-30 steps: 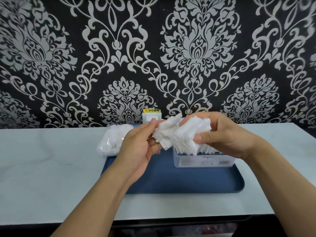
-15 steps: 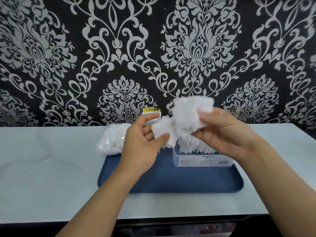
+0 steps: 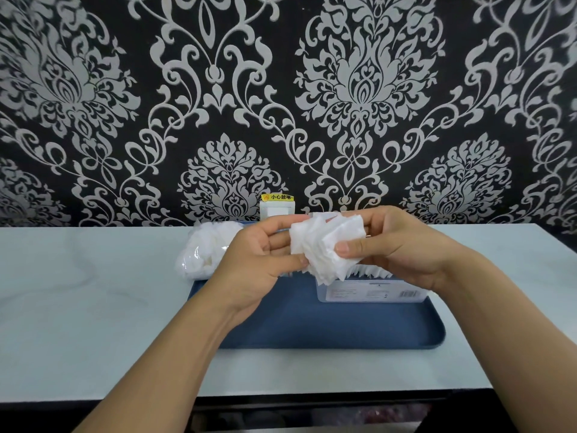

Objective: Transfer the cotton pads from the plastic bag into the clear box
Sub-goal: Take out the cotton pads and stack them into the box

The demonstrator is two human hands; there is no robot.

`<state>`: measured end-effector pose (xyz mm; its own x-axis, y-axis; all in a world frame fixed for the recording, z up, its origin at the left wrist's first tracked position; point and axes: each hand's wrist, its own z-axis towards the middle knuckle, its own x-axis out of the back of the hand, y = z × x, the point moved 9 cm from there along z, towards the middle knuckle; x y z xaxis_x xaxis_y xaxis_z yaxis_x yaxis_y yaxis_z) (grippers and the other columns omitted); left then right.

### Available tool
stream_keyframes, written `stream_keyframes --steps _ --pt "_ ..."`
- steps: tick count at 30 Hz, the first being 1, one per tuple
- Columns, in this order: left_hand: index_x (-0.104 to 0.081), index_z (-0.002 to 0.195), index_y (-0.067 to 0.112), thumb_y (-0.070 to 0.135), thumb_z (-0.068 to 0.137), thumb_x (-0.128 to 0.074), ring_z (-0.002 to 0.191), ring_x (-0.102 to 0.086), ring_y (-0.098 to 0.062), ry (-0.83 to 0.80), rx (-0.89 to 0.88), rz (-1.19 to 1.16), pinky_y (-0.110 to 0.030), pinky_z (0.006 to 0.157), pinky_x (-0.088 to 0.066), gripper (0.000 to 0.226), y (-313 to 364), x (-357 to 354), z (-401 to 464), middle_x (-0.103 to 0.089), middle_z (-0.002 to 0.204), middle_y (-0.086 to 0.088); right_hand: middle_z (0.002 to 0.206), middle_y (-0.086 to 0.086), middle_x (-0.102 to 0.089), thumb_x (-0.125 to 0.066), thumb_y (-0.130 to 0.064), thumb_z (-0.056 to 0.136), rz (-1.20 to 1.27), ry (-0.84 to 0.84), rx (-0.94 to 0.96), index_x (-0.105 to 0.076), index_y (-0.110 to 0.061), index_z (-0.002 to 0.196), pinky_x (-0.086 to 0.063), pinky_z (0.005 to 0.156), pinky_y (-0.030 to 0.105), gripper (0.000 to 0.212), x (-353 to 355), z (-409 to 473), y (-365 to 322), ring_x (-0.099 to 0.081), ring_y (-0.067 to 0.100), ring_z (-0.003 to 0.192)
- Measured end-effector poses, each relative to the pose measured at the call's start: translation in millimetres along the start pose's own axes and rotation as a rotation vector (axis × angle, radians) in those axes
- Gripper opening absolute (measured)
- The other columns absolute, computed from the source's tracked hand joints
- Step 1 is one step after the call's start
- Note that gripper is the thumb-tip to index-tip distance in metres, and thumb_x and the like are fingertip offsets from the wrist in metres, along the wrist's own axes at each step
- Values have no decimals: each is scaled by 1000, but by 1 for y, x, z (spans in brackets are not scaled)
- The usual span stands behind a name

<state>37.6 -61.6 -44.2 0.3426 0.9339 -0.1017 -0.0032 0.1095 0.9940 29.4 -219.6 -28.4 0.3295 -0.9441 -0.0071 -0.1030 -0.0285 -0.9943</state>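
White cotton pads (image 3: 327,245) sit in a messy bunch between two hands, up in the air over the blue tray (image 3: 312,326). The right hand (image 3: 399,245) grips the bunch, with its thumb pressed on the front and its fingers curled behind. The left hand (image 3: 259,260) holds the other end, with its thumb under the pads and its fingers touching their side. Just below the bunch is the clear box (image 3: 371,292), standing on the tray, with more white pads poking up inside it. The plastic bag (image 3: 206,251) lies to the left, at the tray's far left corner, and it has white pads in it too. The tray rests on a pale table (image 3: 78,292). Behind it is a black and silver wall (image 3: 281,89) with a small white socket (image 3: 277,209).
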Motion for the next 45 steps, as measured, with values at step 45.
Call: stream_keyframes --steps 45 --pt "-75 105 4 16 99 -58 92 -76 -13 158 57 -367 -24 86 -60 21 -13 0 9 -79 106 -10 91 -9 -79 -95 -8 58 -528 256 284 -75 -25 96 -60 86 35 47 -7 -27 -30 -76 10 85"
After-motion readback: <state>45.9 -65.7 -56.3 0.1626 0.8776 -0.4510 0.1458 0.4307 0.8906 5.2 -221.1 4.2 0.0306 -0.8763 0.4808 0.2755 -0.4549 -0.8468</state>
